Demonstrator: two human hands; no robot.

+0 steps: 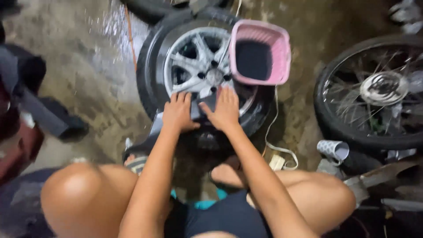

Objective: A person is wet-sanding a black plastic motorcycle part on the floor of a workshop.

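A car wheel with a black tyre (147, 75) and a silver spoked alloy rim (194, 61) lies flat on the wet concrete floor. My left hand (178, 112) and my right hand (224, 109) press side by side, fingers spread, on a dark flat piece (199, 110) laid over the near edge of the rim. A pink plastic basket (282, 53) with a dark inside sits on the wheel's right side. I am crouched, with my knees at the frame's bottom.
A spoked motorcycle wheel (374, 88) with a black tyre lies at the right. A white cord and plug (278, 161) trail beside the car wheel. A patterned cup (333, 150) lies near the right wheel. Dark objects (48, 119) sit at the left.
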